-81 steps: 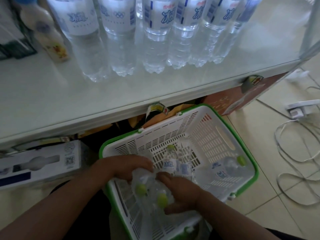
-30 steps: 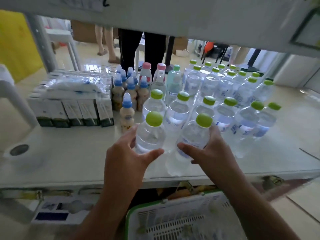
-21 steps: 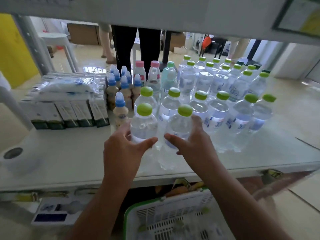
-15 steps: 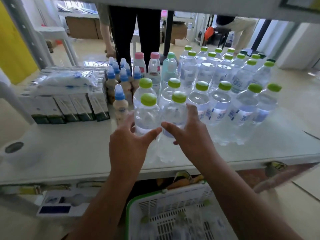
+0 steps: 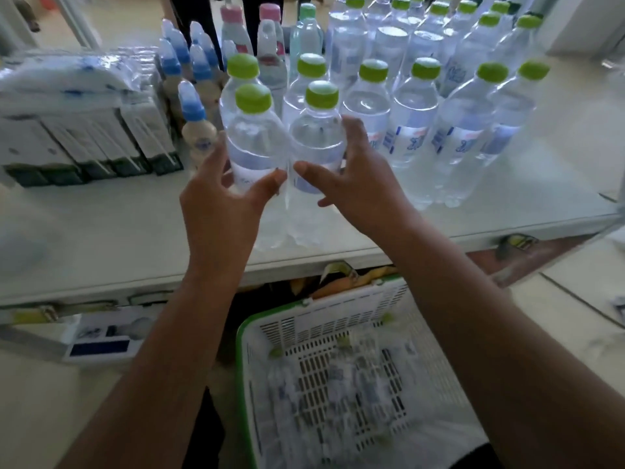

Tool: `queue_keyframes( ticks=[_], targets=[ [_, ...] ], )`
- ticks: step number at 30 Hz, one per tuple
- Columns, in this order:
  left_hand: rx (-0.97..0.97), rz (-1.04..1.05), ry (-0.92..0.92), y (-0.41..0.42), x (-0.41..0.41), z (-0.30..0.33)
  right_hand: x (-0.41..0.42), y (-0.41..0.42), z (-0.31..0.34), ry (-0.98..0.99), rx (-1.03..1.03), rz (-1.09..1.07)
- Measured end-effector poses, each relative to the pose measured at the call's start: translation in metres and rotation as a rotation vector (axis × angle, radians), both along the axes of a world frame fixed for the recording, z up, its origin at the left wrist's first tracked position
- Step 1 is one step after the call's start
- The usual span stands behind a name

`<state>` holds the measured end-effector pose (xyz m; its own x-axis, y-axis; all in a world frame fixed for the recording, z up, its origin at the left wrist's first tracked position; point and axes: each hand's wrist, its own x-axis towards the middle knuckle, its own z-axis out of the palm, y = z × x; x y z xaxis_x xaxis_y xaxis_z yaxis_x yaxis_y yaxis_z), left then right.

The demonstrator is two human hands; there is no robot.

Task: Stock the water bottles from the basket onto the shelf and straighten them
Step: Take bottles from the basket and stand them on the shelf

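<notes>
Two clear water bottles with green caps stand side by side on the white shelf point(image 5: 118, 231), in front of several rows of the same bottles point(image 5: 416, 106). My left hand point(image 5: 220, 211) wraps around the left bottle point(image 5: 252, 140), thumb in front and fingers behind. My right hand point(image 5: 358, 184) holds the right bottle point(image 5: 316, 137) the same way. The two bottles touch each other. Below the shelf edge sits the white basket with a green rim point(image 5: 324, 309). Several more bottles point(image 5: 338, 377) lie blurred inside it.
Dark-based cartons point(image 5: 84, 140) under a plastic-wrapped pack fill the shelf's left side. Small blue-capped bottles point(image 5: 192, 110) stand right beside my left hand. Pink-capped bottles point(image 5: 270, 35) are behind. A white box point(image 5: 101, 340) lies on the floor left of the basket.
Both hands lifted two bottles out of the basket, set them on the shelf and slid them back and left against the front row. The view has tilted down.
</notes>
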<state>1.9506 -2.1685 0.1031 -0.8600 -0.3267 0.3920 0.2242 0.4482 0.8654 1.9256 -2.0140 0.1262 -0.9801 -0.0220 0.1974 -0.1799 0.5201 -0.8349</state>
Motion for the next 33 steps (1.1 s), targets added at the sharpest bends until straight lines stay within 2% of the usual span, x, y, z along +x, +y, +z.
queue_keyframes(
  ticks=[10,15,21,33],
  targets=[
    [0.033,-0.016,0.05,0.005,0.001,-0.01,0.003,-0.002,-0.009,0.096,0.043,-0.01],
    [-0.022,0.001,0.053,0.006,-0.002,-0.009,0.002,-0.003,-0.01,0.066,0.018,-0.049],
    [0.032,0.0,0.06,0.007,0.001,-0.01,0.008,-0.003,-0.012,0.039,-0.066,-0.056],
    [0.023,-0.032,0.093,0.008,-0.003,-0.018,0.01,0.0,-0.009,-0.005,-0.011,-0.004]
  ],
)
